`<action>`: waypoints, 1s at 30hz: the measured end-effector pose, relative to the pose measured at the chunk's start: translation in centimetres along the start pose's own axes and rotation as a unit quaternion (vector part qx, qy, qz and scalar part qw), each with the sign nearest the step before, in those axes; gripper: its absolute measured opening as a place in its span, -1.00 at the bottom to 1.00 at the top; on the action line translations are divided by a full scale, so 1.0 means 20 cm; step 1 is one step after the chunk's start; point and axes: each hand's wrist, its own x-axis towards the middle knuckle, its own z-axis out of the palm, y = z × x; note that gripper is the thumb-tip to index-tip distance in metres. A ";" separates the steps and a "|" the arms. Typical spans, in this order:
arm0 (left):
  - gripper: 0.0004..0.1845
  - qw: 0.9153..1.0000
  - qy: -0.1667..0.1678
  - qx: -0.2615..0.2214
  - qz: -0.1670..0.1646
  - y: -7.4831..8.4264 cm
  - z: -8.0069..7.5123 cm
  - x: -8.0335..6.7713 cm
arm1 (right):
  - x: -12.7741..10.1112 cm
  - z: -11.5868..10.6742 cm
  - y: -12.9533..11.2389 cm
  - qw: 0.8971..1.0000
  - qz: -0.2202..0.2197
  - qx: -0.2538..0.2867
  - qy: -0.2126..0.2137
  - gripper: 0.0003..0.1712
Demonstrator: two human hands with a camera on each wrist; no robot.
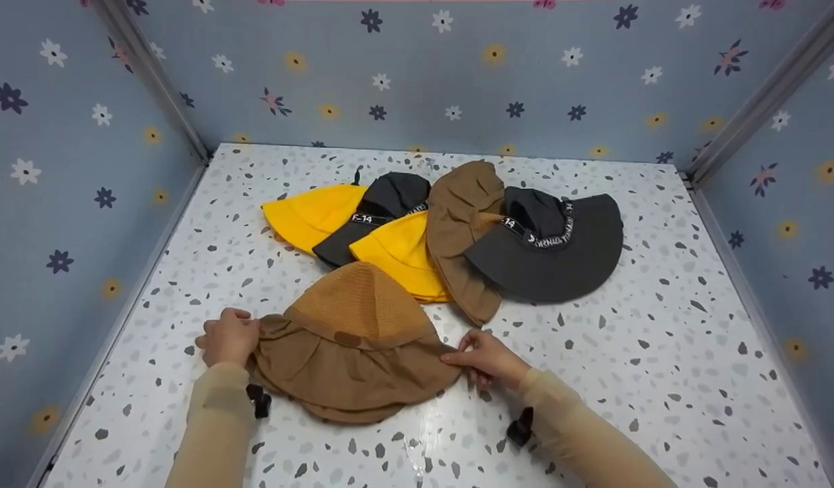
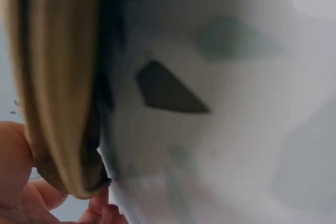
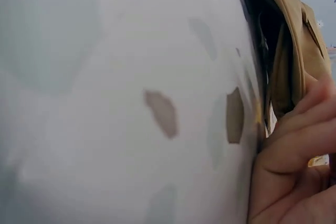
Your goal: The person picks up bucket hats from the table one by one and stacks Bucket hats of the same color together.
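Observation:
A brown sun hat point(image 1: 352, 373) with a tan knitted crown and a pleated brim lies folded flat at the front of the table. My left hand point(image 1: 230, 337) grips the left end of its brim; in the left wrist view the brown brim point(image 2: 58, 87) passes between thumb and fingers point(image 2: 44, 195). At the right end, my right hand point(image 1: 491, 359) pinches the brim between thumb and forefinger. The right wrist view shows the curled fingers point(image 3: 299, 145) against the brim's edge point(image 3: 294, 51), close to the tabletop.
Behind lies an overlapping row of hats: a yellow one point(image 1: 315, 210), a black one point(image 1: 396, 190), another yellow one point(image 1: 403, 254), a brown one point(image 1: 458, 203) and a black wide-brimmed one point(image 1: 573, 257). The speckled table point(image 1: 661, 379) is bordered by flowered walls point(image 1: 430, 74).

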 end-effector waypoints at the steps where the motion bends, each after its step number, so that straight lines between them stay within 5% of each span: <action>1: -0.57 1.000 0.001 -0.003 -0.003 0.01 0.00 0.00 | 0.00 0.00 0.00 1.000 0.001 0.005 0.003 -0.55; 7: -0.56 0.999 0.030 -0.006 0.010 0.09 -0.01 -0.03 | -0.01 -0.05 -0.02 0.999 -0.016 0.041 0.015 -0.52; 14: -0.51 0.999 0.020 -0.036 0.033 0.19 -0.01 -0.05 | 0.00 -0.10 -0.04 0.984 -0.036 0.168 0.036 -0.71; 18: -0.48 0.996 0.012 -0.080 0.049 0.24 0.00 -0.06 | 0.01 -0.12 -0.05 0.958 -0.043 0.271 0.080 -0.76; 21: -0.47 0.991 0.014 -0.118 0.068 0.28 0.00 -0.08 | 0.02 -0.14 -0.06 0.928 -0.043 0.353 0.111 -0.74; 26: -0.49 0.970 0.014 -0.217 0.107 0.36 0.04 -0.12 | 0.02 -0.18 -0.04 0.888 -0.048 0.437 0.136 -0.73; 30: -0.50 0.953 0.001 -0.277 0.126 0.43 0.07 -0.15 | 0.02 -0.21 -0.03 0.874 -0.047 0.464 0.135 -0.69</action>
